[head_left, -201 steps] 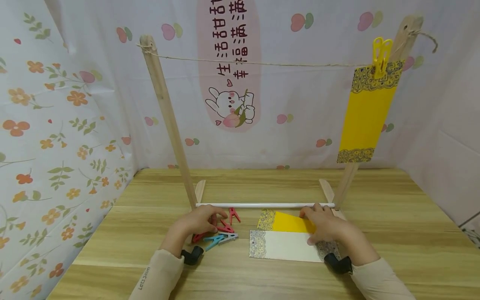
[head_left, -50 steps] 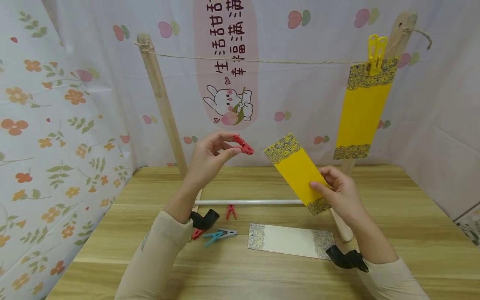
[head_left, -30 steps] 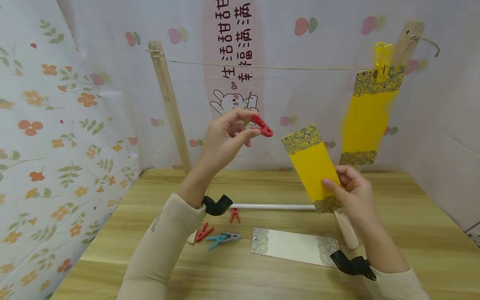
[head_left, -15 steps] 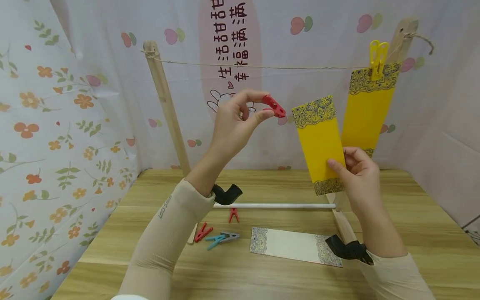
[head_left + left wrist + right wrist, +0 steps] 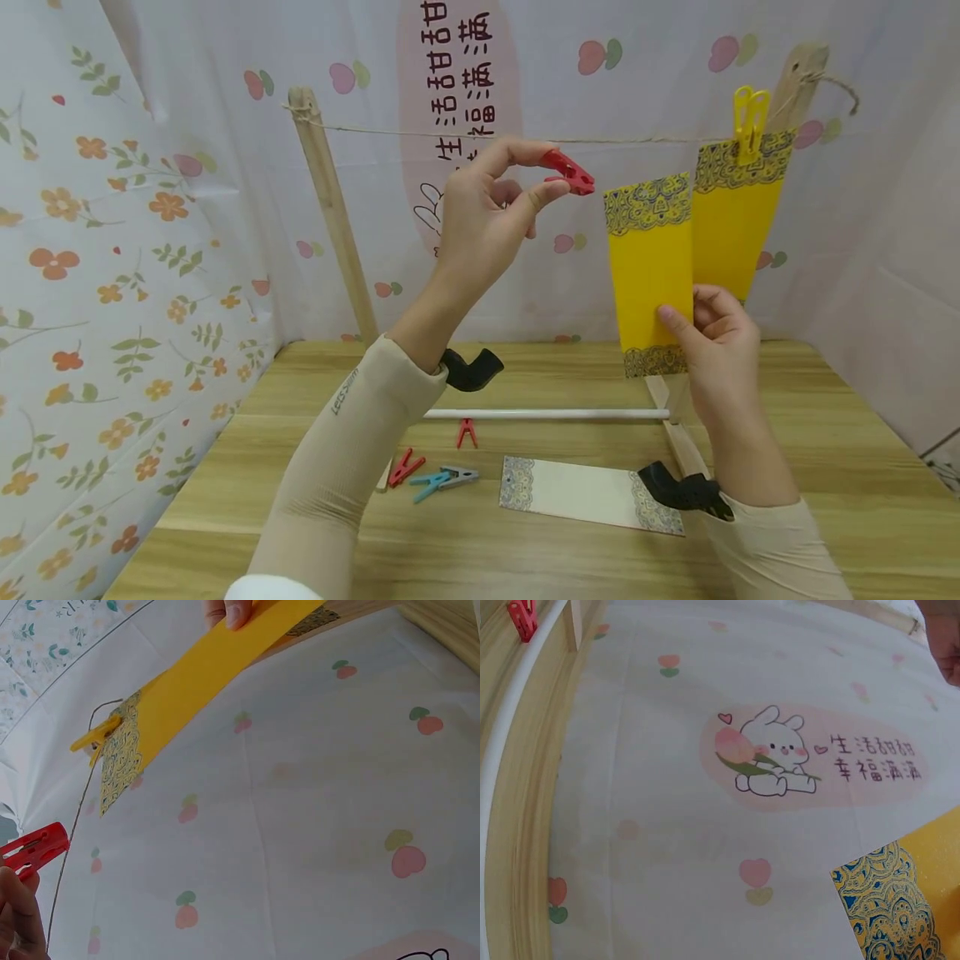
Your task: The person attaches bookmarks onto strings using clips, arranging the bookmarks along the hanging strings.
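My left hand [image 5: 487, 208] pinches a red clothespin [image 5: 573, 173] between thumb and index finger, just below the twine line [image 5: 420, 132]. In the left wrist view the clothespin [image 5: 36, 849] overlaps the line. My right hand [image 5: 720, 358] holds a yellow card [image 5: 651, 283] by its lower right edge, upright, patterned band at top and bottom. Its top sits a little under the line, right of the clothespin. Behind it, another yellow card [image 5: 738, 221] hangs from the line by a yellow clothespin [image 5: 750, 121].
The line runs between two wooden posts [image 5: 330, 192], joined low by a white rod [image 5: 547, 413]. On the table [image 5: 525, 558] lie a white patterned card [image 5: 588, 493], red clothespins [image 5: 406, 468], a blue clothespin [image 5: 431, 483] and a grey clothespin [image 5: 459, 476].
Both hands took up the red clothespin and yellow card from the table. They rose toward the line, drifting right, and the card turned from slanted to nearly vertical.
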Demonstrator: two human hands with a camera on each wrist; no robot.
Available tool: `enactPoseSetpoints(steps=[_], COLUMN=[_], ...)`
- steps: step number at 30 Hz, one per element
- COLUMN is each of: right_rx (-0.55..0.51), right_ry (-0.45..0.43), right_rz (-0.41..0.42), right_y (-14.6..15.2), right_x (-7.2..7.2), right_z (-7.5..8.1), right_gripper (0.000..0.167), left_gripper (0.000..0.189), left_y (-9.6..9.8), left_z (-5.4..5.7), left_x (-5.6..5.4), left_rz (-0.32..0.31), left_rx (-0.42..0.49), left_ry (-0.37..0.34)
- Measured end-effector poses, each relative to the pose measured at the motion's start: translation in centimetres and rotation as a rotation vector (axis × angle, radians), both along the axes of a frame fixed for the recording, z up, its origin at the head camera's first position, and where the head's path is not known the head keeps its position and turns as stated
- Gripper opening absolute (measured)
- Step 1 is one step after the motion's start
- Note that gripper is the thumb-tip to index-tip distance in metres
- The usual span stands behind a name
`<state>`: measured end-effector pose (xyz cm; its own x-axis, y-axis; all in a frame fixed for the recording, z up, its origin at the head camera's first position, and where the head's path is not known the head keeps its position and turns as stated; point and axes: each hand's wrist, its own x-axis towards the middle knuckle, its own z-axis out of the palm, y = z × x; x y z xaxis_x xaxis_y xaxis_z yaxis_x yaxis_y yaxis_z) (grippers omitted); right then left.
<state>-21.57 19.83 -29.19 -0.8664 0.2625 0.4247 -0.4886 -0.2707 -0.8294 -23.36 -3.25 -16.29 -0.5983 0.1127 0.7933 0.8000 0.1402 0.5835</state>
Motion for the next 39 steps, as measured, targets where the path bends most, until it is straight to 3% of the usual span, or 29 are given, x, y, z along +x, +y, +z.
enactPoseSetpoints(steps=[9, 14, 22, 27, 39], right_rx=[-0.147, -0.157, -0.152, -0.137, -0.108], right_ry=[-0.022, -0.033, -0.020, -0.021, -0.053], right_rz=[-0.056, -0.070, -0.085, -0.074, -0.124], right_y=[-0.7, -0.7, -0.3, -0.4, -0.8], right_x=[-0.7, -0.8, -1.0, -1.1, -1.1], right_z=[0.7, 0.9, 1.3, 1.5, 2.2], right_gripper=[0.018, 0.019, 0.019, 0.019, 0.018], left_gripper=[0.026, 0.024, 0.025, 0.025, 0.027], left_y=[1.8, 2.9, 4.4, 4.9, 6.4], left_z=[2.0, 2.8, 3.9, 4.5, 5.4], left_x=[-0.1, -0.7, -1.2, -1.7, -2.4], left_rz=[-0.114, -0.159, -0.183, -0.146, 0.060], left_rx=[0.013, 0.012, 0.033, 0.007, -0.164], left_ry=[-0.011, 0.042, 0.039, 0.054, 0.002])
